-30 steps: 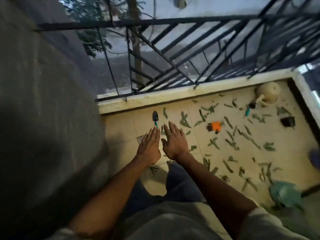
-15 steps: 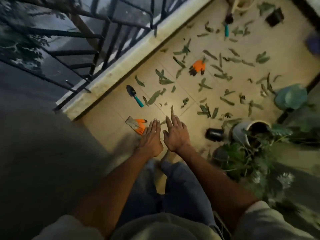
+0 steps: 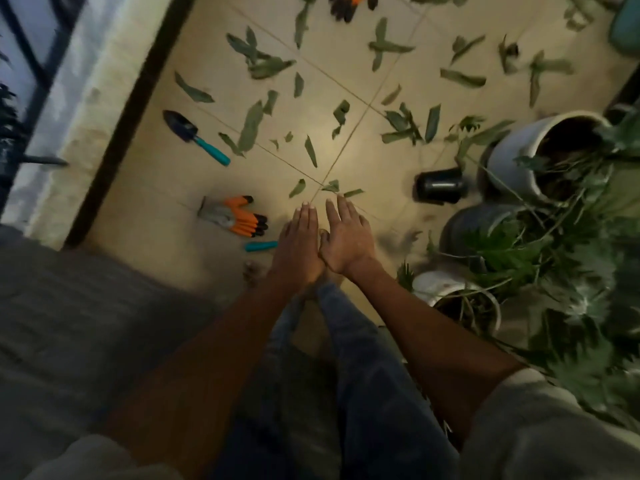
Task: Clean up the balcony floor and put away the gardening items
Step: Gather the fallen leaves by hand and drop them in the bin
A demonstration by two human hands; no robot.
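Observation:
My left hand point(image 3: 297, 244) and my right hand point(image 3: 347, 241) are stretched out side by side above the tiled balcony floor point(image 3: 363, 74), fingers straight, palms down, holding nothing. Several green leaves point(image 3: 249, 128) lie scattered over the tiles. A small trowel point(image 3: 194, 136) with a teal handle lies to the left. An orange and grey glove point(image 3: 233, 216) lies just left of my left hand, and a second orange glove point(image 3: 346, 5) shows at the top edge. A teal tool handle point(image 3: 261, 245) pokes out from under my left hand.
A small black pot point(image 3: 439, 185) lies on its side to the right. Behind it stands a white pot point(image 3: 540, 150) of soil, a dark pot point(image 3: 474, 223) and another white pot point(image 3: 460, 299), with leafy plants point(image 3: 571, 258). The balcony ledge point(image 3: 104, 109) and railing run along the left.
The view has tilted further down and closer to the floor; the railing has slid out to the left, and the pots and plants now fill the right. Both hands stay flat and empty.

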